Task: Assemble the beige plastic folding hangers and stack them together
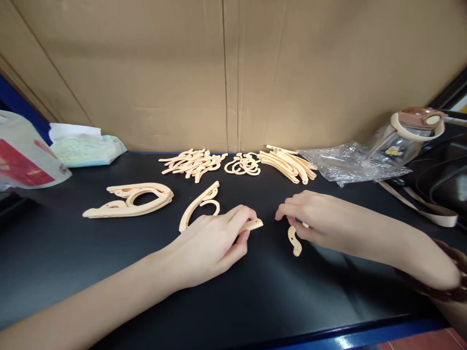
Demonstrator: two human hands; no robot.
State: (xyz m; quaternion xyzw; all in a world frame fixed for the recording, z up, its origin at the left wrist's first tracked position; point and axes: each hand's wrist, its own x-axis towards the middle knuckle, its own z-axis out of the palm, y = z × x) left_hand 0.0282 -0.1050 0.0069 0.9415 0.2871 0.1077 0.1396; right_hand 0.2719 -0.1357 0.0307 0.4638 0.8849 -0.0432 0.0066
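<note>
My left hand [219, 238] is closed on a cream plastic piece [252, 224], whose end with a small hole sticks out past the fingertips. Under and beside my right hand [304, 214] lies a short S-shaped piece [294, 242]; the thumb and fingers are over its upper end and look pinched together, though what is between them is hidden. Behind my left hand, a long curved arm piece [193, 206] rests on the black table next to an open hook [215, 205].
Folded cream hangers [153, 206] lie at the left. Along the cardboard wall [164, 97] are piles of short pieces [193, 163], hooks [242, 164] and long arms [288, 164]. A clear plastic bag [339, 163] and a bottle [397, 141] stand right; a tissue pack [85, 148] is left.
</note>
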